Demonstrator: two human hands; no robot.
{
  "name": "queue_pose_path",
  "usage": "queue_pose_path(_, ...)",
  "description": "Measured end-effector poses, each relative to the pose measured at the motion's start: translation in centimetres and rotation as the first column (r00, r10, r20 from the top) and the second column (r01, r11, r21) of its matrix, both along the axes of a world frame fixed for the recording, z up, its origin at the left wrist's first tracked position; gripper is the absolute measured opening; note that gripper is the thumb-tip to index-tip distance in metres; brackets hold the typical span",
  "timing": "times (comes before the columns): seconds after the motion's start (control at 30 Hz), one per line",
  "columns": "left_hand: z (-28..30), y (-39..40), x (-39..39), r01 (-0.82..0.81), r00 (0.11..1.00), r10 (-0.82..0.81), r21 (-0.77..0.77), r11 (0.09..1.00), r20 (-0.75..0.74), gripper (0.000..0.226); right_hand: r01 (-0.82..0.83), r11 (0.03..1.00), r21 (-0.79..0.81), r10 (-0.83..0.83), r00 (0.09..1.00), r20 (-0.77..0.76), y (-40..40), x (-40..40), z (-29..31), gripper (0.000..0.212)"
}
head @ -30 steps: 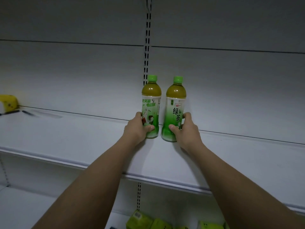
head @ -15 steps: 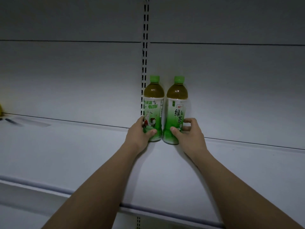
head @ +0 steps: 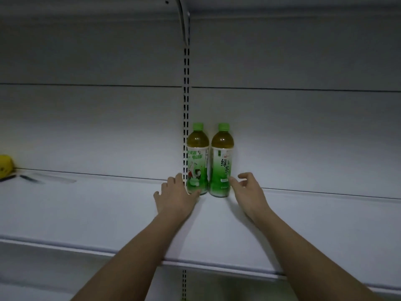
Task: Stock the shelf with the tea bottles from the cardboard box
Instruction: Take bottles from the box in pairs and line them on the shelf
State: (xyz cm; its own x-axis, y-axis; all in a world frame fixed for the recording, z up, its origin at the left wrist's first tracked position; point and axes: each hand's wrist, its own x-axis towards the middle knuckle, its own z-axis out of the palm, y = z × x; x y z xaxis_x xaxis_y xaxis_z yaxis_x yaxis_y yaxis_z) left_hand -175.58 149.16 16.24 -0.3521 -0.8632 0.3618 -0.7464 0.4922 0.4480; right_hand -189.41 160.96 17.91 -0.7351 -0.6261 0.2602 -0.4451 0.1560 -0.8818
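The shelf [head: 97, 205] is showing a plain white, shading to grey in the dim light, and the back panel [head: 86, 127] behind it is looking the same pale grey-white. The upright strip [head: 186, 118] is carrying a column of small black slots. The left bottle [head: 197, 161] is wearing a light green cap, amber-olive tea showing beneath it, and a white-to-green label with green lettering and a red and dark picture. The right bottle [head: 222, 162] is showing the same green cap and amber tea, its white label fading to green, with dark green characters. A yellow object [head: 5, 165] is sitting at the far left edge.
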Motion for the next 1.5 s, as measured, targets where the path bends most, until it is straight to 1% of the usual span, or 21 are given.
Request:
queue_pose_path(0.07, 0.0, 1.2, 1.3, 0.019, 0.999, -0.02, 0.022, 1.0, 0.039, 0.071, -0.036, 0.996, 0.077, 0.039, 0.998, -0.042, 1.8, 0.7, 0.3, 0.041)
queue_pose_path(0.17, 0.4, 3.9, 3.5, 0.071, 0.995, -0.071, 0.003, 0.997, 0.072, 0.066, -0.083, 0.981, 0.174, 0.101, 0.99, -0.098, 4.9, 2.4, 0.8, 0.039)
queue_pose_path(0.3, 1.8, 8.2, 6.6, 0.144, 0.979, -0.138, -0.035, 0.989, 0.15, 0.057, -0.105, 0.925, 0.364, 0.19, 0.96, -0.206, 8.8, 4.9, 2.1, 0.038)
queue_pose_path(0.33, 2.3, 9.2, 7.3, 0.153, 0.978, -0.147, -0.033, 0.988, 0.149, 0.054, -0.103, 0.913, 0.394, 0.208, 0.95, -0.234, 9.7, 5.6, 2.5, 0.037)
queue_pose_path(0.43, 3.3, 12.4, 9.7, 0.181, 0.979, -0.184, 0.032, 0.983, 0.092, 0.049, -0.075, 0.896, 0.438, 0.236, 0.915, -0.327, 12.7, 7.9, 3.4, 0.035)
queue_pose_path(0.53, 3.1, 15.7, 11.8, 0.217, 0.973, -0.222, 0.075, 0.973, 0.069, 0.048, -0.076, 0.89, 0.45, 0.275, 0.877, -0.395, 15.6, 10.2, 3.4, 0.03)
queue_pose_path(0.6, 2.5, 18.0, 13.3, 0.24, 0.967, -0.247, 0.093, 0.966, 0.062, 0.047, -0.103, 0.888, 0.449, 0.307, 0.858, -0.411, 17.5, 11.9, 2.9, 0.026)
queue_pose_path(0.67, 1.3, 20.2, 14.8, 0.269, 0.96, -0.276, 0.124, 0.955, 0.042, 0.045, -0.143, 0.885, 0.443, 0.336, 0.855, -0.396, 19.4, 13.3, 2.0, 0.024)
queue_pose_path(0.73, -0.5, 22.3, 16.1, 0.283, 0.954, -0.295, 0.164, 0.945, 0.056, 0.043, -0.176, 0.884, 0.434, 0.351, 0.862, -0.366, 21.2, 14.5, 0.3, 0.024)
queue_pose_path(0.83, -4.3, 24.8, 17.6, 0.28, 0.95, -0.305, 0.251, 0.927, 0.067, 0.042, -0.237, 0.875, 0.422, 0.375, 0.884, -0.279, 23.4, 16.1, -3.5, 0.025)
queue_pose_path(0.97, -10.2, 26.9, 19.0, 0.23, 0.961, -0.271, 0.398, 0.888, 0.049, 0.038, -0.289, 0.825, 0.487, 0.389, 0.914, -0.116, 25.2, 17.6, -10.0, 0.026)
queue_pose_path(1.1, -17.5, 29.2, 19.8, 0.185, 0.973, -0.229, 0.487, 0.854, 0.031, 0.03, -0.328, 0.773, 0.543, 0.368, 0.929, 0.038, 26.3, 18.2, -16.8, 0.023)
queue_pose_path(1.2, -22.6, 30.6, 19.9, 0.176, 0.965, -0.252, 0.552, 0.815, 0.064, 0.026, -0.381, 0.735, 0.56, 0.347, 0.922, 0.171, 27.2, 18.6, -22.2, 0.032)
queue_pose_path(1.27, -25.3, 30.9, 19.7, 0.185, 0.953, -0.287, 0.566, 0.803, 0.095, 0.023, -0.407, 0.687, 0.601, 0.329, 0.913, 0.243, 27.7, 18.5, -25.5, 0.039)
queue_pose_path(1.37, -28.5, 30.7, 19.2, 0.204, 0.947, -0.31, 0.582, 0.787, 0.087, 0.02, -0.447, 0.617, 0.648, 0.254, 0.892, 0.373, 28.3, 18.0, -29.7, 0.038)
queue_pose_path(1.43, -30.7, 30.3, 19.0, 0.187, 0.956, -0.286, 0.609, 0.771, 0.069, 0.018, -0.435, 0.617, 0.656, 0.151, 0.883, 0.443, 28.8, 17.4, -32.5, 0.035)
queue_pose_path(1.47, -31.9, 30.1, 19.0, 0.162, 0.959, -0.273, 0.642, 0.749, 0.077, 0.021, -0.421, 0.63, 0.652, 0.099, 0.877, 0.47, 29.2, 17.1, -34.0, 0.037)
queue_pose_path(1.5, -33.2, 30.1, 19.0, 0.129, 0.956, -0.273, 0.682, 0.72, 0.108, 0.025, -0.4, 0.641, 0.655, 0.047, 0.872, 0.487, 29.8, 16.9, -35.6, 0.044)
